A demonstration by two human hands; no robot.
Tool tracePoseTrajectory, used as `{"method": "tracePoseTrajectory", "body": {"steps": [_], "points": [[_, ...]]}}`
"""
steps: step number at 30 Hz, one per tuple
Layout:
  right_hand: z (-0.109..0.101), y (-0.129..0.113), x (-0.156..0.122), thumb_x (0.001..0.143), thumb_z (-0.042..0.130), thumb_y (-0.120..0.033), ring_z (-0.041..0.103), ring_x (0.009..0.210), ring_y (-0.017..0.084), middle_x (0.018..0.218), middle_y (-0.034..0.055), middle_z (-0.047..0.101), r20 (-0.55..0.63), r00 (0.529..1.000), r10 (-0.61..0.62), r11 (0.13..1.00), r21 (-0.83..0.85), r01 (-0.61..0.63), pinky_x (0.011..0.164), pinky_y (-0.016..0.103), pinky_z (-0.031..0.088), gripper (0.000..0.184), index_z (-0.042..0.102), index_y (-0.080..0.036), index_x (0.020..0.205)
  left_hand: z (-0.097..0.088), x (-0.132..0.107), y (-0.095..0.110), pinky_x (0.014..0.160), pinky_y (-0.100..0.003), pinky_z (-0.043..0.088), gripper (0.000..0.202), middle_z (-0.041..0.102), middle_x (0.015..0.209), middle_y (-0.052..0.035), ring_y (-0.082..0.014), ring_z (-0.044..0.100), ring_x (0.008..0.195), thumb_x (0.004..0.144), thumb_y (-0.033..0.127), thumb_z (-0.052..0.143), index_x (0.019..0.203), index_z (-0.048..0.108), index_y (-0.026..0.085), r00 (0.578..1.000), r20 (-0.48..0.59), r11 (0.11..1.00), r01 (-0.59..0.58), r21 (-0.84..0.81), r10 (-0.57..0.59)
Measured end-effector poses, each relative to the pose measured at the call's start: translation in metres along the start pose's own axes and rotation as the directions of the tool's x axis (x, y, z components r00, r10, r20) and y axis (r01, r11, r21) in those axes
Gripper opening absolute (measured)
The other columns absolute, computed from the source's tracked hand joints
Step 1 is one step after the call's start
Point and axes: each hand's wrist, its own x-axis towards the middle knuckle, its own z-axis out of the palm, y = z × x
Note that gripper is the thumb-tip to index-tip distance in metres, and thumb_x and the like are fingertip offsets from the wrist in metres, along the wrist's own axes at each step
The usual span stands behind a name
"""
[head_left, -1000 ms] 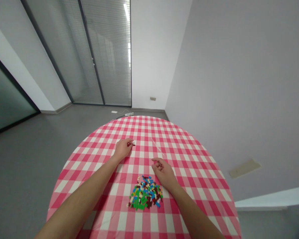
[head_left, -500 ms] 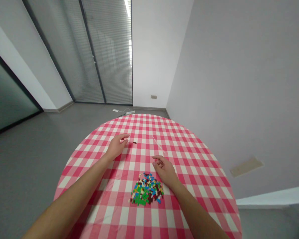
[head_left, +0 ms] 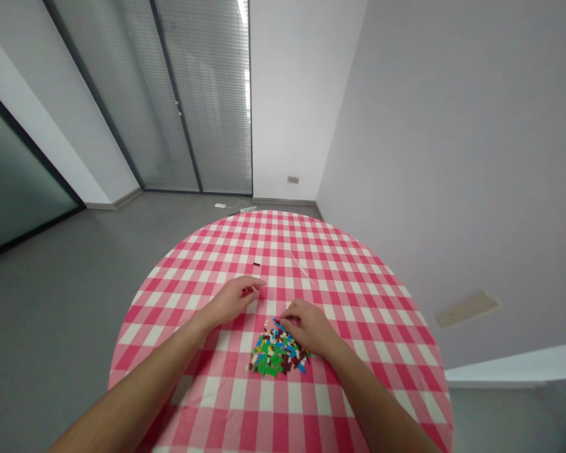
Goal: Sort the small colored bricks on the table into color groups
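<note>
A heap of small building bricks [head_left: 276, 355] in green, blue, brown, white and yellow lies on the near half of the table. My right hand [head_left: 310, 326] is at the heap's far right edge, thumb and forefinger pinched together at the bricks. Whatever is between those fingertips is too small to make out. Just beyond the heap, to its left, my left hand [head_left: 236, 297] hovers with thumb and fingers apart and nothing visible in it. Farther out, a dark brown brick piece [head_left: 256, 264] rests by itself on the cloth.
A red-and-white checked cloth [head_left: 372, 327] covers the round table. On the floor past the far edge are a power strip [head_left: 248, 209] and a white item [head_left: 220, 206] with a cable. A grey wall [head_left: 429, 157] stands to the right, glass panels [head_left: 207, 113] with blinds behind.
My left hand has come back from beside the lone brown piece towards the heap. My right hand has moved slightly left onto the heap's edge, its fingers closing. The view has shifted slightly.
</note>
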Motion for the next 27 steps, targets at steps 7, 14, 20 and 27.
{"method": "tracePoseTrajectory", "body": {"steps": [7, 14, 20, 27], "points": [[0.002, -0.002, -0.003, 0.082, 0.057, -0.013, 0.061, 0.084, 0.016, 0.094, 0.0044, 0.066, 0.058, 0.998, -0.027, 0.998, -0.048, 0.030, 0.072, 0.025, 0.044, 0.029, 0.075, -0.022, 0.103, 0.006, -0.010, -0.008, 0.085, -0.036, 0.052, 0.030, 0.072, 0.106, -0.0081, -0.0214, 0.066, 0.093, 0.086, 0.024, 0.057, 0.115, 0.067, 0.021, 0.998, 0.029, 0.998, 0.061, -0.027, -0.060], [0.003, -0.001, -0.003, 0.081, 0.060, -0.016, 0.061, 0.085, 0.017, 0.091, 0.0042, 0.065, 0.047, 0.999, -0.025, 0.998, -0.052, 0.028, 0.074, 0.026, 0.044, 0.017, 0.074, -0.020, 0.090, 0.007, -0.006, 0.005, 0.080, -0.035, 0.052, 0.025, 0.072, 0.105, -0.0080, -0.0205, 0.065, 0.088, 0.085, 0.023, 0.058, 0.106, 0.070, 0.019, 0.998, 0.035, 0.998, 0.055, 0.006, -0.055], [0.003, -0.003, -0.003, 0.085, 0.059, -0.018, 0.059, 0.082, 0.017, 0.087, 0.0043, 0.063, 0.034, 0.999, -0.041, 0.998, -0.044, 0.042, 0.073, 0.026, 0.044, 0.011, 0.070, -0.018, 0.084, 0.017, -0.001, 0.018, 0.080, -0.034, 0.052, 0.023, 0.072, 0.101, -0.0078, -0.0205, 0.066, 0.088, 0.082, 0.021, 0.060, 0.102, 0.073, 0.020, 0.999, 0.019, 0.999, 0.036, -0.015, -0.036], [0.000, 0.000, -0.003, 0.094, 0.048, -0.015, 0.058, 0.084, 0.016, 0.090, 0.0048, 0.061, 0.009, 0.999, -0.040, 0.999, 0.024, 0.040, 0.075, 0.026, 0.044, 0.023, 0.071, -0.019, 0.097, 0.037, -0.002, 0.016, 0.080, -0.035, 0.050, 0.019, 0.072, 0.093, -0.0067, -0.0219, 0.065, 0.087, 0.087, 0.025, 0.055, 0.095, 0.071, 0.019, 0.993, -0.118, 0.998, 0.032, 0.054, -0.026]]}}
